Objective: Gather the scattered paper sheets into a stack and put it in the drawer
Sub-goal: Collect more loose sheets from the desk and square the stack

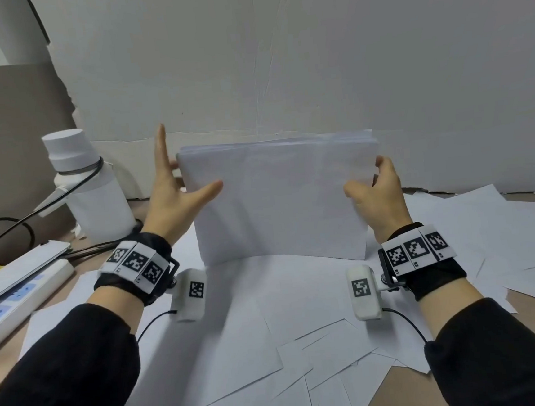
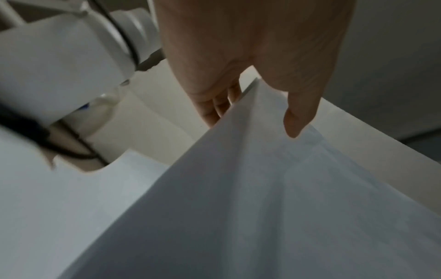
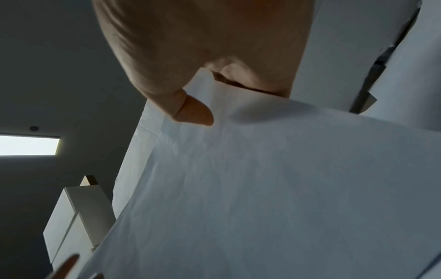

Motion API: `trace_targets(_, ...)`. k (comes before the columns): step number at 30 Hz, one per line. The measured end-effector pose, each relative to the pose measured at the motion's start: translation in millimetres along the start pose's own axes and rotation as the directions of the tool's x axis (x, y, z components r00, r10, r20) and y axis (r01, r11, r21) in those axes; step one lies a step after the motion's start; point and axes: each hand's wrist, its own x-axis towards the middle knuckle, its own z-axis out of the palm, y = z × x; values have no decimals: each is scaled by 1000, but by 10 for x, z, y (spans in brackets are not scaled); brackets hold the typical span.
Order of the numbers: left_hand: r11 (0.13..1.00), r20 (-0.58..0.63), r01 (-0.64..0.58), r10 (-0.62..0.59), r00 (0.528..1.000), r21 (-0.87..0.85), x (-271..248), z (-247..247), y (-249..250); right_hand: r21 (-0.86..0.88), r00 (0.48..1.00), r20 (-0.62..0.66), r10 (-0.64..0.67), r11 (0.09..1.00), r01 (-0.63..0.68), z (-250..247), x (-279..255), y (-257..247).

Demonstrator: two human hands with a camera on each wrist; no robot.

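Observation:
A thick stack of white paper (image 1: 279, 201) stands upright on its long edge on the table, in front of the white back wall. My left hand (image 1: 177, 184) is at its left edge with the fingers straight and spread; the thumb (image 2: 298, 117) lies on the front face and the other fingers reach behind. My right hand (image 1: 378, 186) grips the right edge, thumb (image 3: 190, 111) on the front and fingers curled behind. The stack (image 2: 262, 188) fills both wrist views (image 3: 262, 179). Several loose sheets (image 1: 255, 333) lie scattered under and around it. No drawer is in view.
A white bottle (image 1: 90, 186) with a black cable looped round it stands close to my left hand. A white power strip (image 1: 25, 298) with a flat white device (image 1: 16, 270) on it lies at the far left. More loose sheets (image 1: 495, 234) spread to the right.

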Motion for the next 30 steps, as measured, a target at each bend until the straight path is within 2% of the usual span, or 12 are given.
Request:
trace_targets(2, 983, 53, -107, 100, 994, 146, 91, -31, 77, -17, 1000, 13, 3, 1000, -3, -3, -3, 2)
trace_targets(5, 917, 114, -189, 158, 981, 351, 138, -34, 123, -19, 1000, 12, 17, 1000, -16, -16, 4, 2)
trace_targets(9, 908, 113, -214, 185, 976, 360, 66, -99, 53, -15, 998, 38, 54, 998, -53, -10, 17, 5)
trace_targets(11, 927, 89, -187, 167, 982, 325, 39, -144, 33, -32, 994, 75, 76, 997, -74, -8, 17, 17)
trace_targets(13, 974, 45, -86, 78, 996, 208, 13, -140, 25, -42, 991, 92, 96, 995, -93, 7, 1, 14)
trace_targets(15, 995, 24, 99, -98, 995, -28, -9, -113, -6, -21, 992, 75, 102, 995, -101, 33, -13, 9)
trace_targets(17, 942, 87, 233, -218, 972, -242, -26, -73, -109, 2, 993, 69, 92, 996, -93, 65, -30, -2)
trace_targets(18, 921, 117, 260, -235, 965, -291, -51, -43, -157, 4, 993, 72, 89, 996, -90, 81, -38, -8)
trace_targets(20, 913, 85, 268, -254, 963, -306, -95, 34, -159, -15, 996, 67, 65, 998, -64, 99, -57, -20)
trace_targets(25, 924, 18, 226, -232, 972, -307, -64, 130, -70, -85, 993, -50, -108, 991, 104, 37, -83, -140)
trace_targets(27, 923, 23, 242, -247, 969, -299, -73, 115, -107, -254, 966, -44, -254, 938, 236, 4, -117, -237)
trace_targets(30, 915, 47, 267, -265, 963, -302, -104, 109, -176, -588, 918, 82, -387, 726, 358, 8, -155, -348)
